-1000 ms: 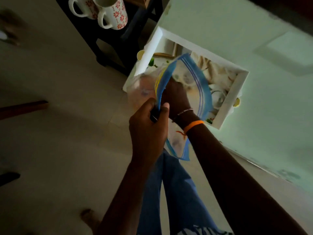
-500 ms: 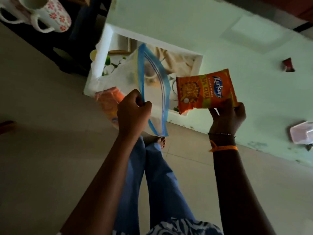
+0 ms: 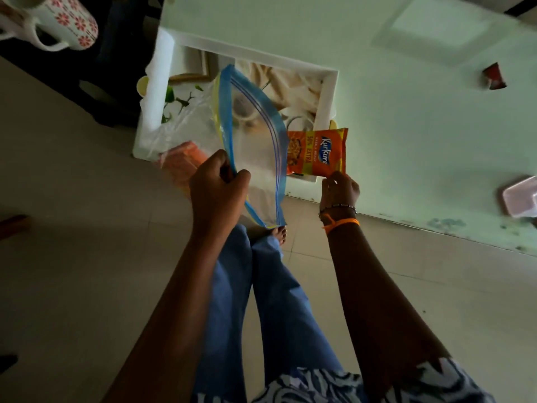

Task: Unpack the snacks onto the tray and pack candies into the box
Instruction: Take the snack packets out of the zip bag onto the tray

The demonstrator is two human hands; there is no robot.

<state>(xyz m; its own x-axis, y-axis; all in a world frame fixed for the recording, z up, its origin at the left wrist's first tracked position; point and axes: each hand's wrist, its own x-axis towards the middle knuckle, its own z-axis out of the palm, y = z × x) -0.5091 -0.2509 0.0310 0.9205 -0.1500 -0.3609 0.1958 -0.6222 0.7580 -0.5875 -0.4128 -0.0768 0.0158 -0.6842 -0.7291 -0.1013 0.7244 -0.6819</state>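
My left hand (image 3: 216,184) grips the blue rim of a clear zip bag (image 3: 250,135), whose mouth gapes open over the white tray (image 3: 327,106). Another orange packet (image 3: 181,161) shows through the bag's plastic at its lower left. My right hand (image 3: 339,189) pinches the bottom edge of an orange Kurkure snack packet (image 3: 318,152), which hangs just at the tray's near right corner, right of the bag. The tray has a printed floor and sits on the pale green table (image 3: 406,126). A clear plastic box (image 3: 518,196) lies at the table's right edge.
White mugs with red flowers (image 3: 62,23) stand on a dark stand at the top left. A small red wrapper (image 3: 494,77) lies on the table at the far right. My legs in blue trousers (image 3: 261,301) and a bare foot are below, on the tiled floor.
My right hand came out of the bag with the orange packet, swung it right, then brought it down and left to the tray's near corner. The left hand kept its hold on the bag.
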